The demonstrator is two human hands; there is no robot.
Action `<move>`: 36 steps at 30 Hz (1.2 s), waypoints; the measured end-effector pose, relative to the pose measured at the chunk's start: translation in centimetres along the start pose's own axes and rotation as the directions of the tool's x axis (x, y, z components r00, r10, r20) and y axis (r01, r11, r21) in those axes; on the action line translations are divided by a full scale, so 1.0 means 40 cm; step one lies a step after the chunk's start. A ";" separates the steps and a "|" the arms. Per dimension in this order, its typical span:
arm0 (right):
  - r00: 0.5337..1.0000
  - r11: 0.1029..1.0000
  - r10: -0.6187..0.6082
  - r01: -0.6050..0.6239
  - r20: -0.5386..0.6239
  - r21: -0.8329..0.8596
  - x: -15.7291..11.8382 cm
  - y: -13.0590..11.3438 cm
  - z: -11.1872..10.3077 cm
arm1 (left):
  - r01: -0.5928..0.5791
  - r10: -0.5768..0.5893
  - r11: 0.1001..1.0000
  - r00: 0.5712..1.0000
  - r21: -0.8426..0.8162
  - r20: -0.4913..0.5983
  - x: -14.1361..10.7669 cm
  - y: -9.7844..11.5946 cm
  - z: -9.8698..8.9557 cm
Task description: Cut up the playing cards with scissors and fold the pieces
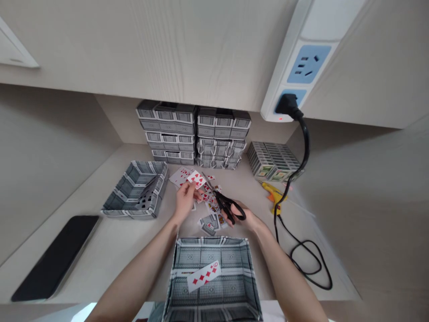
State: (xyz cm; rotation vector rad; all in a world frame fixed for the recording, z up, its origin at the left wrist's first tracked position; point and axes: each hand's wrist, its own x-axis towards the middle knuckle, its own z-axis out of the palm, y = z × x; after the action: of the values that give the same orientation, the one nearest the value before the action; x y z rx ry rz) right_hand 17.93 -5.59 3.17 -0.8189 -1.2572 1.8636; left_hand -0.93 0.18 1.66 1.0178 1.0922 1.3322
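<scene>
My left hand [186, 199] pinches a playing card [196, 179] with red hearts, held above the table. Through the handles of black scissors [225, 202] go the fingers of my right hand [241, 214]; the blades point up and left, their tips beside the card. Whether the blades touch it, I cannot tell. Beneath both hands lie cards and cut card pieces [212, 221], some face up. In front of me stands an open box [251, 264] made of grey-backed cards, with a cut strip of a diamonds card [204, 276] inside.
A smaller card box [129, 214] holding several cards is at left, near a black phone-like slab [55, 257]. Stacked card boxes [172, 120] stand at the back. At right are packed card decks [273, 158], a yellow glue gun [274, 197], its black cord [306, 138] and a power strip [303, 67].
</scene>
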 end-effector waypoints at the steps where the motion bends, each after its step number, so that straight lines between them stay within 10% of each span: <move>1: 1.000 1.000 0.003 -0.003 0.019 0.002 0.001 0.005 0.000 | -0.003 0.003 1.000 1.000 -0.012 -0.011 0.002 -0.001 -0.002; 36: 0.997 0.998 0.025 -0.028 0.073 0.049 0.002 0.023 0.024 | -0.014 0.013 1.000 0.998 0.005 0.069 -0.013 -0.001 0.012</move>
State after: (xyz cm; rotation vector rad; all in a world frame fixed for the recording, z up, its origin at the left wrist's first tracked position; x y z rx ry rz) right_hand 16.90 -6.21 2.60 -0.7512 -1.2445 1.9531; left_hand -0.41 -0.32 1.75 1.0695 1.0397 1.2962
